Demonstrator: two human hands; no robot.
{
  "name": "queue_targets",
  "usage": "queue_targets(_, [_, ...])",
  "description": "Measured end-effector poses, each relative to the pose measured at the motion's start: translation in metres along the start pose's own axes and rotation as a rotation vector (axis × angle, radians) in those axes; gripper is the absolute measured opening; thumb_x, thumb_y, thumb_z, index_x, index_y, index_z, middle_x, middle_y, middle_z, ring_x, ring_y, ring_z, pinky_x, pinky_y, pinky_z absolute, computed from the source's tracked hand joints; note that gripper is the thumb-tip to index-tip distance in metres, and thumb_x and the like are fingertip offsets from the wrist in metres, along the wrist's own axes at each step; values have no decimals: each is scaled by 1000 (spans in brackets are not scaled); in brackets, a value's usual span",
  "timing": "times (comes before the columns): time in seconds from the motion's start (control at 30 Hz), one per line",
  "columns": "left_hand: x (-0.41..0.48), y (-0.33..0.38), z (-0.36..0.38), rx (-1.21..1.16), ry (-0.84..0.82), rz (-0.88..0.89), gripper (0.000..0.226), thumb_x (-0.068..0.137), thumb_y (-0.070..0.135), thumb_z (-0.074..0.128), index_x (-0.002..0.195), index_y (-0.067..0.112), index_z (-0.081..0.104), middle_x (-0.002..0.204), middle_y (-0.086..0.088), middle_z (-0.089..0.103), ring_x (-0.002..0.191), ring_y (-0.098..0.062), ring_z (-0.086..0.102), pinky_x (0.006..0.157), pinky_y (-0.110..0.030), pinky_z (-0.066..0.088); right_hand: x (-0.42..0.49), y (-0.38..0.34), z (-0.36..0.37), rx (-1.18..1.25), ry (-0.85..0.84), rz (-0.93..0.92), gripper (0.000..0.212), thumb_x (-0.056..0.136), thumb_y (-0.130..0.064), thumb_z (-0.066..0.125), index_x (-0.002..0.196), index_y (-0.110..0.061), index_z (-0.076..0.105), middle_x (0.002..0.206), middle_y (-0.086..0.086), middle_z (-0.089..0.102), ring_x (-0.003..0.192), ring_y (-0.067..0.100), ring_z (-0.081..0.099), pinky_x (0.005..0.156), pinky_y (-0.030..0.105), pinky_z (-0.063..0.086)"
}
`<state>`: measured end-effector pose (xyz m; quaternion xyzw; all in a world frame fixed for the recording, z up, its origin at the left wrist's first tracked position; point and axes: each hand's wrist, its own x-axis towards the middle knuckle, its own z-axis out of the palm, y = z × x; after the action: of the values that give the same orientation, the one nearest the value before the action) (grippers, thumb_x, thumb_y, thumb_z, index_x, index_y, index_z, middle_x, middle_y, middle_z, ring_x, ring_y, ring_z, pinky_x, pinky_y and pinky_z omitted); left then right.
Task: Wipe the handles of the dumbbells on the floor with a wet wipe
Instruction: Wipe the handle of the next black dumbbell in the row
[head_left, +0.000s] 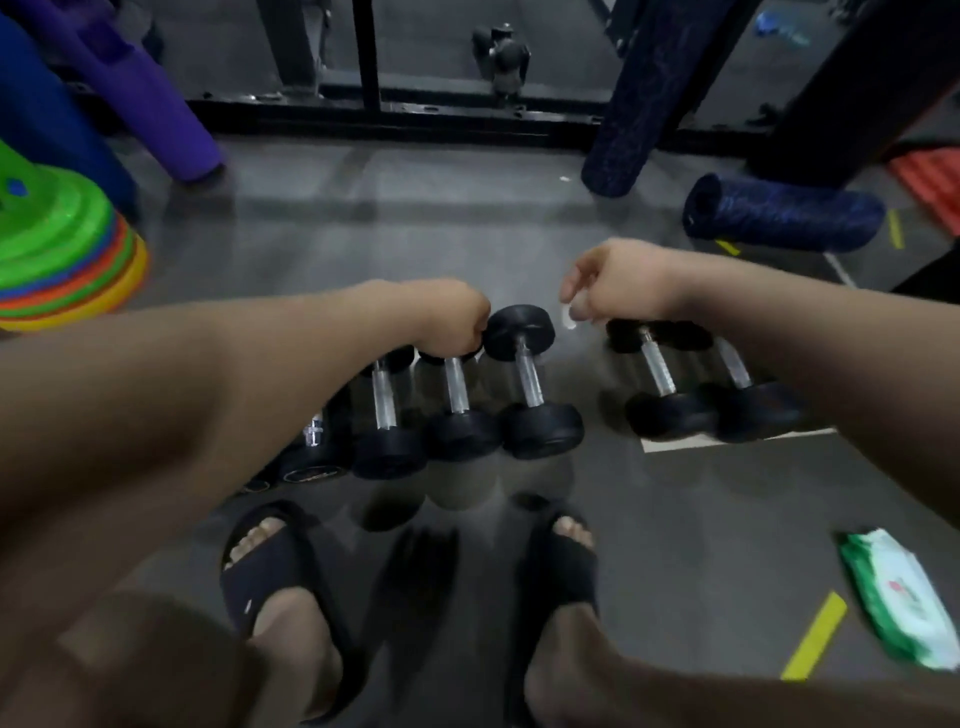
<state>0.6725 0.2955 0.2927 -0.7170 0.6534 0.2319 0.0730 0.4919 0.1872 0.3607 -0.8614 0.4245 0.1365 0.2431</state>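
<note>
Bare forearms reach out over two feet in black slide sandals, which stand on the grey floor just nearer than a row of black dumbbells with chrome handles. At the row's far ends, the left hand is curled into a fist over the far head of one dumbbell; its fingers are hidden, so I cannot tell whether it grips anything. Right of it, above the far heads of the right-hand pair, the right hand pinches a small white wet wipe in its fingertips. A green-and-white wipes pack lies nearer than the row and to its right. A stack of bright cones sits left of the row, and a dark blue foam roller lies beyond it on the right.
</note>
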Motion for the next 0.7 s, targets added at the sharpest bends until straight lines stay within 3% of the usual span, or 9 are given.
queue_targets(0.13, [27,-12,20,-60,4,-18,24,95,23,50,111,14,65,109,-8,67,96,-32,60,85,-39,53,29,25,10,-226,-28,12,33,79,-28,81,107,-26,64,105,0,62,93,21,58,77,31,45])
queue_targets(0.23, [47,-19,45,-134,-22,-62,27,94,21,49,114,14,66,114,-7,67,103,-31,62,91,-43,54,61,52,37,-130,-4,-42,27,82,-28,78,103,-26,63,106,-1,65,95,22,62,82,34,52])
queue_targets(0.4, [81,-31,96,-328,12,-137,32,98,25,48,122,17,66,124,-4,61,115,-25,56,100,-44,49,121,97,97,25,-41,-103,33,86,-30,75,115,-23,60,106,-1,65,91,19,60,75,27,42])
queue_targets(0.47, [92,-35,119,-373,55,-161,37,98,27,48,131,21,62,132,-2,55,126,-24,47,107,-42,44,143,115,119,97,-51,-76,29,86,-31,76,110,-24,62,103,-2,66,93,19,63,80,31,49])
queue_targets(0.57, [102,-34,147,-407,152,-203,37,98,28,49,133,20,60,130,-1,54,126,-24,41,104,-35,40,169,142,145,261,4,-42,17,85,-31,77,95,-25,65,97,-2,70,94,20,67,88,37,55])
queue_targets(0.7, [108,-16,175,-449,246,-217,29,99,30,50,123,17,62,122,2,55,122,-21,41,100,-29,35,182,167,167,371,142,-4,19,85,-35,78,85,-23,64,88,-4,69,82,13,64,77,28,50])
